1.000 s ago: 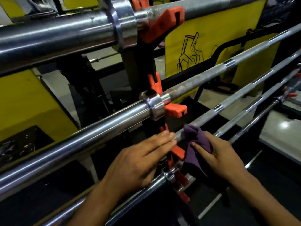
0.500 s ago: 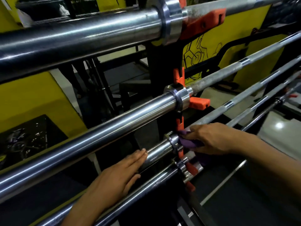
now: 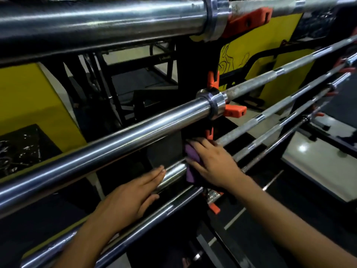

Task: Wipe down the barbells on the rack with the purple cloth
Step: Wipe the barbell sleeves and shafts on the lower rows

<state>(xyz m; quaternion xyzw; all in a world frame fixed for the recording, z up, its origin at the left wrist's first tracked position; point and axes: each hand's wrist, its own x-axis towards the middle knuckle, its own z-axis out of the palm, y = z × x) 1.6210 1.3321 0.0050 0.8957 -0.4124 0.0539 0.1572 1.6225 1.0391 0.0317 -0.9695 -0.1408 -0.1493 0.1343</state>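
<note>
Several chrome barbells lie across a black rack (image 3: 195, 60) on orange holders (image 3: 234, 111). My right hand (image 3: 214, 163) presses the purple cloth (image 3: 191, 163) onto the third barbell's sleeve (image 3: 173, 173), near its collar; the collar itself is hidden under the cloth. My left hand (image 3: 131, 196) lies flat with straight fingers along the same sleeve, just left of the cloth. A thick barbell sleeve (image 3: 108, 144) runs above both hands. Another bar (image 3: 135, 227) runs below them.
The top barbell (image 3: 100, 24) crosses the upper frame, close to the camera. Thinner knurled shafts (image 3: 270, 113) stretch away to the right. Yellow panels (image 3: 25, 97) stand behind the rack. A pale glossy floor (image 3: 316, 163) shows at right.
My right hand has slid the cloth left from the knurled shaft onto the sleeve. My left hand has shifted left along that sleeve. The view has moved left and closer.
</note>
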